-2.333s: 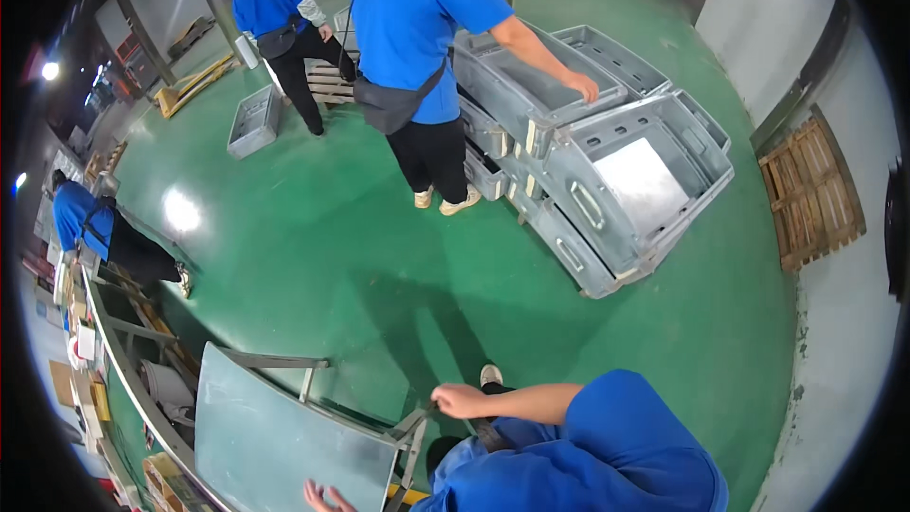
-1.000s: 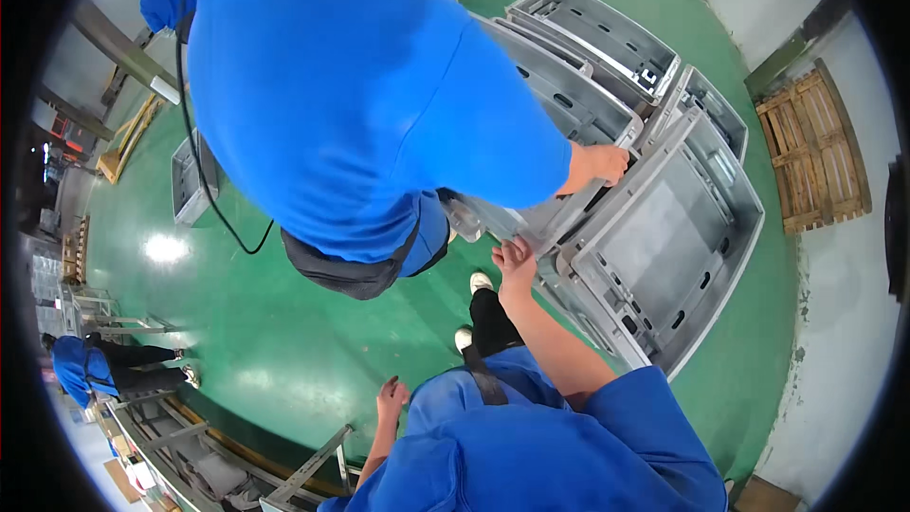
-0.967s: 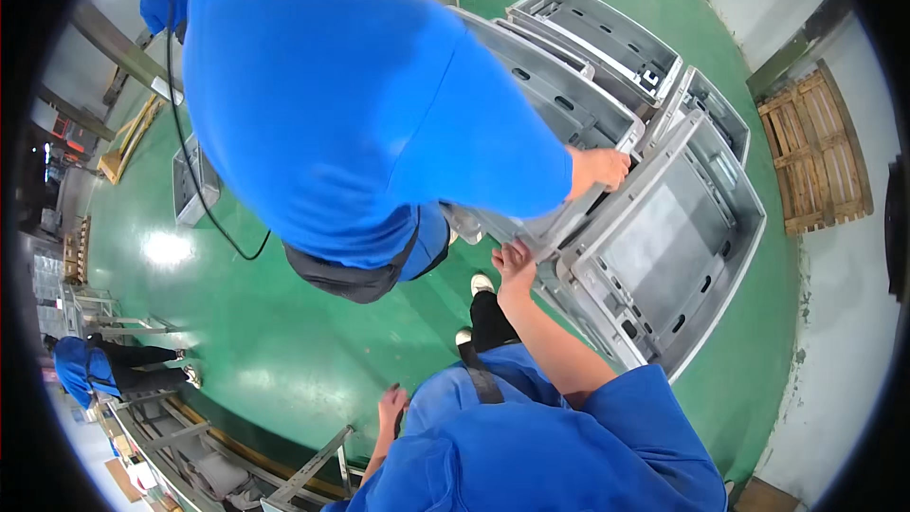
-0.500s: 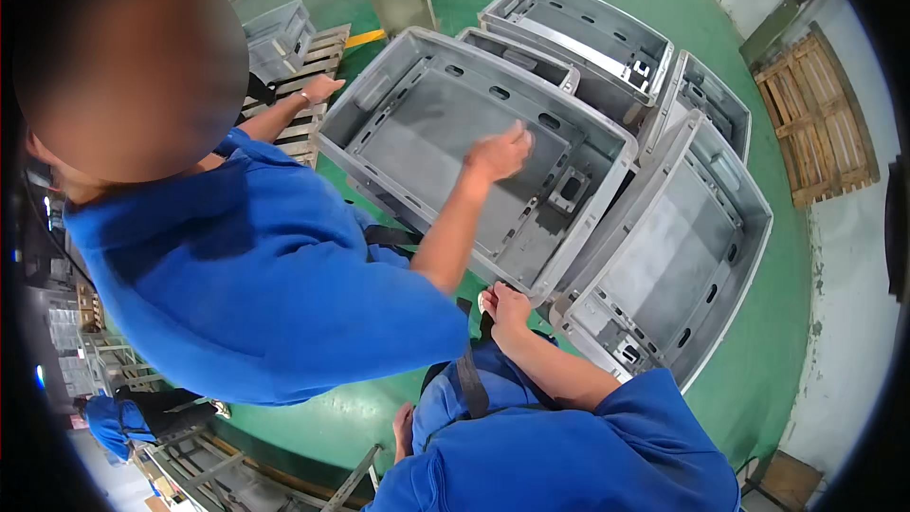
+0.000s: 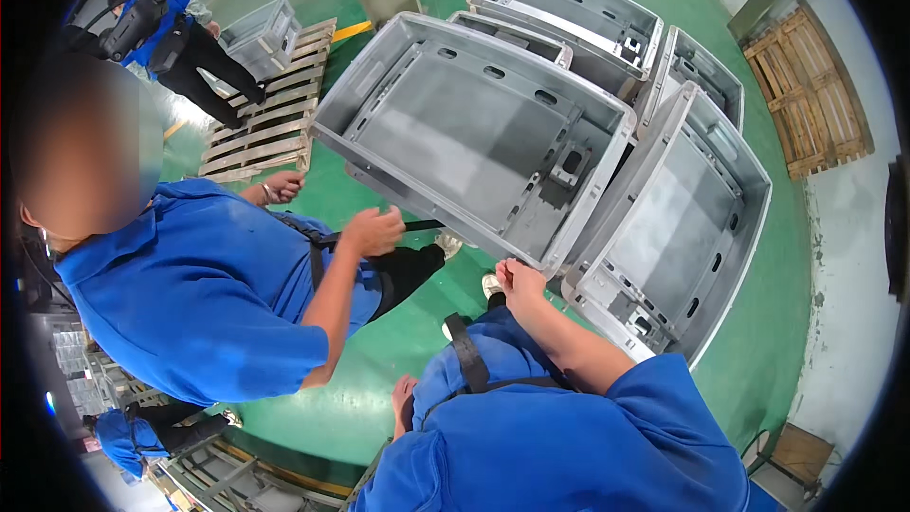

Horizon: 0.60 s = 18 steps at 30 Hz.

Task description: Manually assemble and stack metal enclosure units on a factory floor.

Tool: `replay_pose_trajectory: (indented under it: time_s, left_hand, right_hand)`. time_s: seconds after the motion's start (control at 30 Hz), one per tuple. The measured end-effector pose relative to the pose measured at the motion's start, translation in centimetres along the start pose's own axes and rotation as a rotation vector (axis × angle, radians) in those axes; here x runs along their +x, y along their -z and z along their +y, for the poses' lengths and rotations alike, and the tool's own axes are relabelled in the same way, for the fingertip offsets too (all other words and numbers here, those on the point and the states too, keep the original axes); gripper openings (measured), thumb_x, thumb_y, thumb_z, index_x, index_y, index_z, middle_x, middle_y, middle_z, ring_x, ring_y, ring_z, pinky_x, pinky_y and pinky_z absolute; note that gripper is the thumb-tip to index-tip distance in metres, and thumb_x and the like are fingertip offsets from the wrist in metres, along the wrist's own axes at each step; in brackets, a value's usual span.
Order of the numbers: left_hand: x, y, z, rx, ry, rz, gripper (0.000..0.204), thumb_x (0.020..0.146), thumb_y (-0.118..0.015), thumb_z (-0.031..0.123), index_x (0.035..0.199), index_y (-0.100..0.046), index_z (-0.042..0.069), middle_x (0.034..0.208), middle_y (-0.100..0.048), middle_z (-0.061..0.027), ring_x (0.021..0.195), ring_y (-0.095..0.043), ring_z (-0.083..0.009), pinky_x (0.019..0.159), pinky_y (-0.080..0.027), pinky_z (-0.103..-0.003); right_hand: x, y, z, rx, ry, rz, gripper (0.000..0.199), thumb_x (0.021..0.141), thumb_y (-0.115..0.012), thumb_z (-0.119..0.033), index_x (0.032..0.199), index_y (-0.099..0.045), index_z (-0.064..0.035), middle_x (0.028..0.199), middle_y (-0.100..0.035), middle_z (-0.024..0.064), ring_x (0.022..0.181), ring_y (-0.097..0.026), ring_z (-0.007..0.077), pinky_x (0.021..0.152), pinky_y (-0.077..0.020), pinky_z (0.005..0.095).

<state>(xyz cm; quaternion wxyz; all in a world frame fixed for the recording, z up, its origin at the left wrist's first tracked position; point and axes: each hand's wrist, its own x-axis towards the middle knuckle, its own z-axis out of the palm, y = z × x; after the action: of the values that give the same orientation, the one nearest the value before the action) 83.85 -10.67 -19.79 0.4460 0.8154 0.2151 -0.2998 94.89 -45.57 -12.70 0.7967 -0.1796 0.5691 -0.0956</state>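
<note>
Gripping the grey crate [image 5: 474, 137] by its lower rim, the right hand [image 5: 519, 280] needs both-sided support; the left hand [image 5: 405, 396] rests empty, low centre.

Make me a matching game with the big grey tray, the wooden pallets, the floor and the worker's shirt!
Things:
1. big grey tray
2. wooden pallet
3. floor
4. co-worker's shirt

States or colours:
A. shiny green
B. blue
C. lying flat with a small grey crate on it
D. tilted up, with the person's right hand at its lower edge

Pairs: 1-D, 2-C, 3-A, 4-B
</note>
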Motion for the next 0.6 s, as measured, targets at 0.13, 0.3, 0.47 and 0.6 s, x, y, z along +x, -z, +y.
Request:
replay_pose_trajectory:
  time_s: [0.13,0.3,0.47,0.6]
  left_hand:
    - [1.3,-0.6,-2.4,-0.152,-0.116,-0.008,0.037,0.081,-0.058,0.017,0.111,-0.052,-0.004,0.090,-0.063,-0.0126,0.082,-0.059,-0.0164,0.073,-0.046,-0.026]
    - [3.1,-1.2,-5.9,-0.228,-0.095,0.038,0.042,0.079,-0.060,0.022,0.111,-0.053,-0.004,0.088,-0.063,-0.0118,0.082,-0.058,-0.0156,0.072,-0.045,-0.025]
    - [2.5,-1.6,-8.0,-0.341,-0.086,0.033,0.046,0.078,-0.061,0.026,0.110,-0.052,-0.006,0.089,-0.062,-0.0112,0.077,-0.056,-0.0136,0.069,-0.045,-0.025]
    - [2.2,-0.9,-9.5,-0.281,-0.059,0.002,0.046,0.078,-0.061,0.026,0.110,-0.053,-0.006,0.082,-0.062,-0.0081,0.071,-0.055,-0.0113,0.064,-0.044,-0.024]
  right_hand:
    - [-0.3,-0.5,0.2,0.023,0.021,0.078,0.007,0.083,-0.048,0.001,0.083,-0.052,0.0065,0.079,-0.057,0.0131,0.065,-0.059,0.0187,0.053,-0.0513,0.0225]
    - [-1.4,-0.1,-0.9,0.076,-0.042,-0.004,0.008,0.084,-0.046,0.000,0.085,-0.051,0.0057,0.082,-0.057,0.0148,0.074,-0.058,0.0200,0.061,-0.0519,0.0249]
    - [-2.0,3.9,2.3,-0.427,-0.159,-0.396,0.010,0.078,-0.054,-0.005,0.084,-0.053,0.0039,0.077,-0.057,0.0119,0.069,-0.057,0.0171,0.059,-0.0480,0.0246]
    - [-0.6,5.0,4.3,-0.999,-0.085,-0.481,0.018,0.076,-0.057,-0.016,0.078,-0.060,0.0014,0.071,-0.060,0.0087,0.061,-0.057,0.0182,0.057,-0.0459,0.0286]
